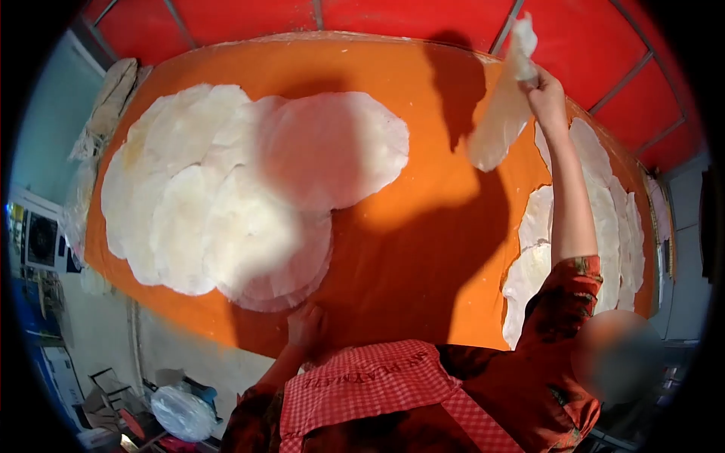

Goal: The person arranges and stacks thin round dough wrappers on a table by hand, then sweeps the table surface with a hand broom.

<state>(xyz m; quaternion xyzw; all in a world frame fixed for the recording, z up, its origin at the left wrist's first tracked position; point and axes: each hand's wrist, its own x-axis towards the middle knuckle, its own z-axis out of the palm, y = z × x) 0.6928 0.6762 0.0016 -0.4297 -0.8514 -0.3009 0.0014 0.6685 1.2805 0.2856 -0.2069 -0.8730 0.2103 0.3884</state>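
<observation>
My right hand (545, 92) is raised near the far right edge of the orange table, its fingers closed on a thin, pale dough sheet (500, 124) that hangs down to the left. My left hand (306, 325) rests at the table's near edge, just below the lowest round sheet; its fingers look curled, and whether it holds anything is hidden. Many thin round white sheets (211, 196) overlap on the table's left half. More pale sheets (600, 204) lie overlapped along the right side, partly behind my right arm.
The orange cloth-covered table (408, 279) meets a red panelled wall (423, 19) at the far side. Rolled bags (117, 94) lie beyond its left edge. At the lower left, a plastic-covered round item (181, 414) stands near the floor.
</observation>
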